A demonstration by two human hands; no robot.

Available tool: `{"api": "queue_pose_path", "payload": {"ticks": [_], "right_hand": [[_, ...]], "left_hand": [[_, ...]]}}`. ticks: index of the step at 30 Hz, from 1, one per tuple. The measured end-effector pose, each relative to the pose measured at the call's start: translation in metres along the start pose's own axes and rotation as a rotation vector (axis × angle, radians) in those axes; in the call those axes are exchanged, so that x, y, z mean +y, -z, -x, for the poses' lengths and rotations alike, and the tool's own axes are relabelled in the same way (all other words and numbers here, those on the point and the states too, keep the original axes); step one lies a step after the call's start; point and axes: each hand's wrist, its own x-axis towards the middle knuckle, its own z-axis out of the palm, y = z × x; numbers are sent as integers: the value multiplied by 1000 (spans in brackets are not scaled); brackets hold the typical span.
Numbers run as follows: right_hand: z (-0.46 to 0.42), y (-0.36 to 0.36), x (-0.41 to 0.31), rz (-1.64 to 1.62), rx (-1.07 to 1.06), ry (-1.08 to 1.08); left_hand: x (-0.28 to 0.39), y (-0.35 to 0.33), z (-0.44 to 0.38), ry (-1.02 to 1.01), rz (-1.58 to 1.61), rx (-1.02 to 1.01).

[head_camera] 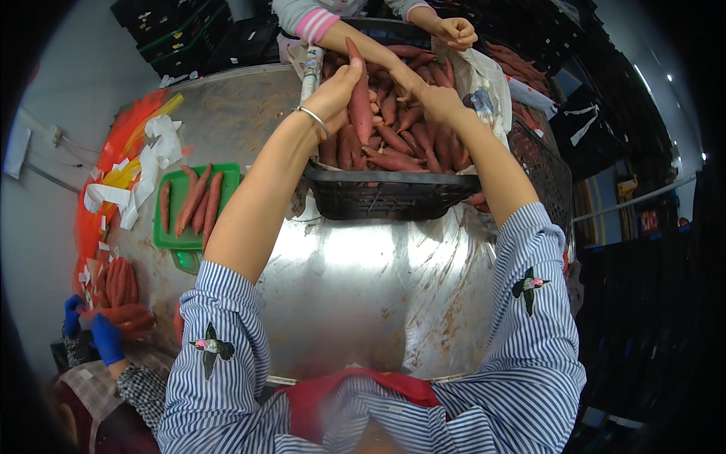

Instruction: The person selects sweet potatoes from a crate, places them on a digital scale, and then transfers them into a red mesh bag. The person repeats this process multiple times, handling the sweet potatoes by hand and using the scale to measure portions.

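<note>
A long red-skinned sweet potato is held upright in my left hand, the thumb near its upper part, over the left side of a black plastic crate. Many sweet potatoes fill this crate, which is lined with printed paper. My right hand reaches in over the crate's right half; its fingers are hidden beside the co-worker's hand, so what they touch cannot be told. Left of my left forearm, several sweet potatoes lie on a green tray on a scale.
Across the crate a co-worker's arm reaches in; their other hand hovers by its far right corner. Red netting and white paper strips lie on the metal table's left side. At lower left, another co-worker's blue-gloved hands handle netted sweet potatoes.
</note>
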Motion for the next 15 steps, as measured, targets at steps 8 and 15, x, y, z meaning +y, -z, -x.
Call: {"api": "queue_pose_path", "payload": {"ticks": [8, 15], "right_hand": [[4, -4, -37, 429, -159, 378], [-11, 29, -67, -304, -79, 94]], "left_hand": [[-27, 22, -6, 1, 407, -61], [5, 43, 28, -183, 616, 20]]}}
